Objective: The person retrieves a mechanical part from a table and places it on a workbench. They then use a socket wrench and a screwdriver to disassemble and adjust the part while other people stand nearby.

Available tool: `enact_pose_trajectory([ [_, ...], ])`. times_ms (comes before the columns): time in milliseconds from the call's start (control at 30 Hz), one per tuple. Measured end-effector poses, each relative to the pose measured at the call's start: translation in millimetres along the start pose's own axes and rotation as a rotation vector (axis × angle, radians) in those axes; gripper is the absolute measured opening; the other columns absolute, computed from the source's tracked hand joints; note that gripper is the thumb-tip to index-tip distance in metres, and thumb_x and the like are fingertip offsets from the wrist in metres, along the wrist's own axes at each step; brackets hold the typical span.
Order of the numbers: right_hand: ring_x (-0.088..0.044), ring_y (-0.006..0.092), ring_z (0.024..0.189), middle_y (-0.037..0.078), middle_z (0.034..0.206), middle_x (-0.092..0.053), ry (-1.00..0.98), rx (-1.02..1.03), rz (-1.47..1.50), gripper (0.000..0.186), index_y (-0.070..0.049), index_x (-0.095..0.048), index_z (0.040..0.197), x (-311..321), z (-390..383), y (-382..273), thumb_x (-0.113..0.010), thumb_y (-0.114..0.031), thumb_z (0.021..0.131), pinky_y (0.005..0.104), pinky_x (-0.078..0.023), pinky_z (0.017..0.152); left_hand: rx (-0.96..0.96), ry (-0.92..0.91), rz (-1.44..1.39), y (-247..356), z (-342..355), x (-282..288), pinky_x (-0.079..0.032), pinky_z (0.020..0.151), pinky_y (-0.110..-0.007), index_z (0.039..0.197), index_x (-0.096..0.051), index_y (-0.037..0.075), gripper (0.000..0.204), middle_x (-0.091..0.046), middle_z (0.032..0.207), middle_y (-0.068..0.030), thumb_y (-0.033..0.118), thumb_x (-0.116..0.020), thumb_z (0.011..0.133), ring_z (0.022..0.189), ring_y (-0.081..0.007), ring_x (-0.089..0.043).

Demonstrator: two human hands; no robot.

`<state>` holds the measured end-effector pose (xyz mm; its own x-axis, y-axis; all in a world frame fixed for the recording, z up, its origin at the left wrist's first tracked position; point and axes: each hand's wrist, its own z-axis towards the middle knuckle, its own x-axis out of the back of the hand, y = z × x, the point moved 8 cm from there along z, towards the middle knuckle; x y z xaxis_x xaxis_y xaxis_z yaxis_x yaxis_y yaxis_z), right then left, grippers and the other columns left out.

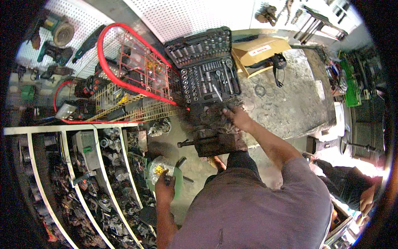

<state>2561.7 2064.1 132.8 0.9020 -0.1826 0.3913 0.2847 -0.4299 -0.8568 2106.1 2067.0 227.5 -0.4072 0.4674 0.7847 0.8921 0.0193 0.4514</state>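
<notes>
My right hand point(237, 117) is closed at the near edge of the workbench, just above the bench vise point(215, 144). Its fingertips rest against a dark, greasy metal part point(213, 113) on or beside the vise; what they grip is hidden. Just beyond lies an open socket set case point(201, 89) with rows of sockets and ratchets. Low on the left, my left hand point(165, 186) has its fingers curled around something small and dark. Beneath it, a clear plastic bag with yellow pieces point(159, 169) sits on a green round stool or tub point(178, 184).
A red-rimmed wire rack point(137, 89) stands left of the case. Below it, white-edged shelves point(110, 186) hold many metal parts. An opened cardboard box point(259, 52) and a coil of thin wire point(260, 90) lie on the workbench point(290, 108). Another person's hand point(366, 200) shows at right.
</notes>
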Motion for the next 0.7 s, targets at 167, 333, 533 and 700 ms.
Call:
enact_pose_trajectory([
  [167,-0.059,0.0425,0.133,0.025,0.140,-0.064,-0.135,-0.017,0.085,0.061,-0.006,-0.053,0.149,-7.0,28.8,-10.6,-0.053,-0.050,0.107,0.0460,-0.044,0.114,0.065,-0.054,0.116,-102.0,-56.0,-34.9,-0.057,0.084,-0.043,0.136,-0.064,0.001,0.049,-0.075,0.104,-0.0209,0.025,-0.076,0.095,0.092,-0.0349,-0.073],
  [333,-0.059,0.0413,0.132,0.028,0.140,-0.063,-0.128,0.003,-0.020,0.061,0.003,-0.055,0.145,-33.5,20.1,-6.1,-0.055,-0.045,0.107,0.0455,-0.043,0.113,0.158,-0.117,-0.335,-99.3,-75.8,-85.6,-0.058,0.081,-0.037,0.139,-0.062,0.002,0.048,-0.075,0.105,-0.0140,0.020,-0.074,0.097,0.084,-0.0238,-0.071],
  [533,-0.058,0.0439,0.132,0.030,0.140,-0.061,-0.085,-0.142,-0.011,0.060,0.005,-0.057,0.142,-32.2,41.0,16.6,-0.058,-0.041,0.102,0.0461,-0.045,0.111,0.175,-0.301,-0.207,-44.5,-66.6,-94.0,-0.059,0.082,-0.037,0.140,-0.061,0.001,0.048,-0.076,0.107,-0.0151,0.019,-0.072,0.097,0.093,-0.0268,-0.074],
  [700,-0.068,0.0455,0.111,0.028,0.117,-0.071,-0.544,0.208,-0.432,0.051,-0.004,-0.067,0.129,-62.9,-26.9,-68.0,-0.062,-0.043,0.097,0.0531,-0.053,0.093,0.119,0.205,-0.053,8.9,-63.2,-32.1,-0.052,0.099,-0.047,0.135,-0.059,-0.007,0.052,-0.069,0.119,-0.0232,0.018,-0.076,0.094,0.113,-0.0354,-0.067],
])
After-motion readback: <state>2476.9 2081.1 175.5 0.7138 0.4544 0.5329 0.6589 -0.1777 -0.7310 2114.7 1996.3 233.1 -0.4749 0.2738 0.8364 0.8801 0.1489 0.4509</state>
